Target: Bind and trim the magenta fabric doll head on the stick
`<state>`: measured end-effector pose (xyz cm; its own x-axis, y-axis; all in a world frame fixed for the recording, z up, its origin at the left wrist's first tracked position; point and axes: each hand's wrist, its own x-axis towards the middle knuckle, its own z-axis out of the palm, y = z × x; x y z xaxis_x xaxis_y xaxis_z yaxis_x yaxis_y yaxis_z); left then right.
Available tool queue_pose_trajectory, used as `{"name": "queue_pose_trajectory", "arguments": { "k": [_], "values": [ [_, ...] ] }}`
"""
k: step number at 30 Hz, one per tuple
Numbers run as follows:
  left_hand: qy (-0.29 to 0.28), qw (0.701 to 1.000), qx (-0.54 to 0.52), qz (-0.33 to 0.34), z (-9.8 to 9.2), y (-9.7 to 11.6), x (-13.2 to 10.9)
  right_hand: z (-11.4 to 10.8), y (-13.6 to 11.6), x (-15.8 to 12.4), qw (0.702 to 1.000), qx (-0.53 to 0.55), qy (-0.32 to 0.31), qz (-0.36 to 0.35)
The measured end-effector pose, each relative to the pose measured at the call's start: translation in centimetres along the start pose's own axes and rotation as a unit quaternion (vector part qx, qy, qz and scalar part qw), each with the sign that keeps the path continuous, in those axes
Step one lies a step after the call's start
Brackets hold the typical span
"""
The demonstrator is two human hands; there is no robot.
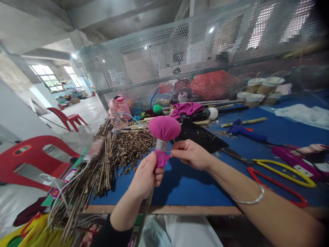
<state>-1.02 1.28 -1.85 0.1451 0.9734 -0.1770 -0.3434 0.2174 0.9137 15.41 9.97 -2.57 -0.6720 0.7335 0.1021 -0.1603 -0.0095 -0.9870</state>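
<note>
A round magenta cloth bundle (164,128) stands upright over the table, its neck wrapped in grey thread (161,145) and its cloth flaring out below. My left hand (145,175) is closed round the lower cloth and the stick (146,216) that extends downward from it. Just right of the wrapped neck, my right hand (189,153) pinches a thin thread between thumb and fingers. A silver bangle (250,199) circles my right wrist.
Dried stems (102,171) are heaped on the blue table (177,192) at left. Scissors (282,171), a blue glue gun (246,133) and a purple tool (295,161) lie at right. Behind are black cloth (203,135), yarn balls and a mesh panel (144,65).
</note>
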Motion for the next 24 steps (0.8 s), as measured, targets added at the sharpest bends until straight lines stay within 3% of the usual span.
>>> {"name": "queue_pose_trajectory", "arguments": {
  "k": [3, 5, 7, 9, 11, 13, 14, 16, 18, 20, 24],
  "values": [
    [-0.117, 0.986, -0.056, -0.104, -0.5, 0.0, 0.2, 0.2, 0.3, 0.1, 0.999, 0.046, 0.005, -0.005],
    [-0.209, 0.956, -0.093, -0.182, -1.1, -0.2, 0.8, 0.4, 0.5, 0.0, 0.997, 0.071, -0.014, 0.005],
    [-0.258, 0.932, -0.1, -0.234, -1.5, -0.5, 1.5, 0.5, 0.8, -0.1, 0.995, 0.089, -0.038, 0.016],
    [-0.201, 0.955, -0.048, -0.215, -1.5, -0.7, 1.8, 0.6, 1.1, 0.0, 0.995, 0.092, -0.031, 0.012],
    [-0.057, 0.992, 0.048, -0.099, -1.0, -0.9, 1.6, 0.8, 1.4, 0.3, 0.996, 0.084, 0.009, -0.003],
    [0.074, 0.987, 0.133, 0.047, -0.1, -1.2, 0.9, 1.1, 1.5, 0.5, 0.997, 0.065, 0.038, -0.011],
    [0.106, 0.976, 0.165, 0.097, 0.4, -1.5, 0.6, 1.3, 1.4, 0.6, 0.998, 0.052, 0.041, -0.014],
    [0.136, 0.958, 0.208, 0.143, 1.3, -2.0, 0.1, 1.6, 1.2, 0.6, 0.999, 0.024, 0.038, -0.024],
    [0.155, 0.954, 0.211, 0.148, 1.7, -2.3, 0.1, 1.6, 1.0, 0.5, 0.998, -0.013, 0.043, -0.046],
    [0.15, 0.969, 0.165, 0.103, 1.4, -2.1, 0.4, 1.4, 0.7, 0.3, 0.994, -0.058, 0.054, -0.07],
    [0.05, 0.998, 0.043, -0.023, -0.2, -0.8, 1.0, 0.6, 0.3, -0.1, 0.99, -0.118, 0.028, -0.07]
  ]
}}
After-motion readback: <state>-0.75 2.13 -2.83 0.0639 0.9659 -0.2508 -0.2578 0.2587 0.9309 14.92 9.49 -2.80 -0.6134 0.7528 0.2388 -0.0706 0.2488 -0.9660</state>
